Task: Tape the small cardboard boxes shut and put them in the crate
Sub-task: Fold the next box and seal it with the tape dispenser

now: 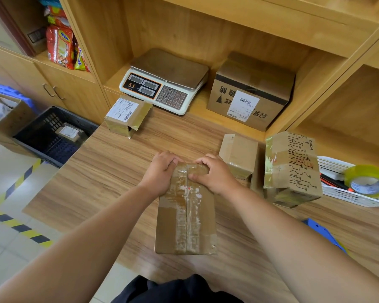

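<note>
Hands: two; left hand (162,171) and right hand (214,174), each grip curled over far edge of box (185,221).
Boxes on table (109,167): four seen (held one included).
Crate (46,122): one, one box inside.
Tape (357,172): one.

Left hand (162,171), right hand (216,174), forearms (101,224) bare; dark navy garment (177,290) below.

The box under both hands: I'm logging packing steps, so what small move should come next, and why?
Probably the right hand lets go and reaches for the tape roll on the white basket, while the left hand holds the box flaps down: its centre seam shows only torn tape.
</note>
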{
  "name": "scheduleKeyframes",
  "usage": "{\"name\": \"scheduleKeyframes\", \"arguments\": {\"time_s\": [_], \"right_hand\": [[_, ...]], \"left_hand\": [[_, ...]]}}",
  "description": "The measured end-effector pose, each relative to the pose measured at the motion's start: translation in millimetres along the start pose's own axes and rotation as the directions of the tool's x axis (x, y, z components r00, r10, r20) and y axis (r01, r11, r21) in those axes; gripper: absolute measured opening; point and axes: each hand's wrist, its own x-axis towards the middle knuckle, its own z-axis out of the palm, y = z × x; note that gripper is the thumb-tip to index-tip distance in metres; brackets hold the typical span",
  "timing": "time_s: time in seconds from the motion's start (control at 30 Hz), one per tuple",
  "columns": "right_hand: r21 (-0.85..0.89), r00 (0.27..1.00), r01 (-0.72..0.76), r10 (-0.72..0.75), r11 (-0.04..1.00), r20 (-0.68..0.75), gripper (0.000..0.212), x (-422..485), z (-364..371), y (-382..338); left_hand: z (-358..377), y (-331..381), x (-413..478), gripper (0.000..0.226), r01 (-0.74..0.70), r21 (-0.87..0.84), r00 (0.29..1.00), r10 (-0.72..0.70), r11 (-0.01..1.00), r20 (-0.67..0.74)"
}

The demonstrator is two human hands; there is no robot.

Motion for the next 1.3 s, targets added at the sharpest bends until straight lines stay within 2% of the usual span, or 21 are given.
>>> {"name": "scheduleKeyframes", "arguments": {"time_s": [0.13, 0.27, 0.33, 0.4, 0.47, 0.63, 0.83, 1.07, 1.2, 1.3], "right_hand": [[0.168, 0.995, 0.001, 0.017, 0.986, -0.103, 0.013, 6.1, 4.6, -3.3], [0.181, 0.988, 0.010, 0.018, 0.983, -0.154, 0.017, 9.3, 9.1, -3.8], [0.068, 0.992, 0.015, -0.006, 0.998, -0.129, 0.017, 8.6, 6.4, -6.6], [-0.205, 0.999, 0.043, -0.046, 0.978, -0.010, 0.037, 7.3, 3.0, -10.3], [-0.359, 0.997, 0.061, -0.040, 0.931, 0.066, 0.056, 6.8, 1.7, -15.2], [-0.392, 0.998, 0.063, -0.061, 0.918, 0.017, 0.047, 11.1, 2.5, -22.3], [-0.352, 1.000, 0.025, -0.027, 0.936, 0.000, 0.052, 16.6, 5.1, -26.4], [-0.282, 0.996, -0.030, 0.005, 0.959, -0.089, 0.055, 22.0, 13.1, -26.5], [-0.108, 0.986, -0.081, 0.064, 0.991, -0.153, 0.045, 20.1, 15.2, -17.6], [-0.028, 0.991, -0.087, 0.083, 0.996, -0.102, 0.027, 12.5, 11.8, -8.4]], "left_hand": [[1.3, -6.9, -3.4, 0.032, 0.085, -0.081, 0.995, -0.089, 0.993, -0.049], [1.3, -4.8, -8.1, 0.034, 0.108, -0.143, 0.989, -0.120, 0.984, -0.080], [1.5, -3.2, -10.6, 0.034, 0.109, -0.169, 0.988, -0.126, 0.980, -0.094], [1.4, -2.7, -12.5, 0.035, 0.115, -0.169, 0.986, -0.134, 0.979, -0.103], [1.0, -3.0, -13.3, 0.036, 0.108, -0.152, 0.985, -0.127, 0.982, -0.120], [3.2, -3.9, -14.9, 0.037, 0.096, -0.165, 0.978, -0.124, 0.982, -0.168], [3.7, -4.3, -19.8, 0.040, 0.110, -0.208, 0.963, -0.156, 0.972, -0.219], [1.0, -2.3, -19.1, 0.037, 0.147, -0.221, 0.966, -0.188, 0.964, -0.177], [0.6, -0.2, -18.4, 0.037, 0.159, -0.212, 0.965, -0.196, 0.964, -0.171], [0.0, 1.0, -17.6, 0.037, 0.167, -0.227, 0.965, -0.206, 0.959, -0.160]]}}
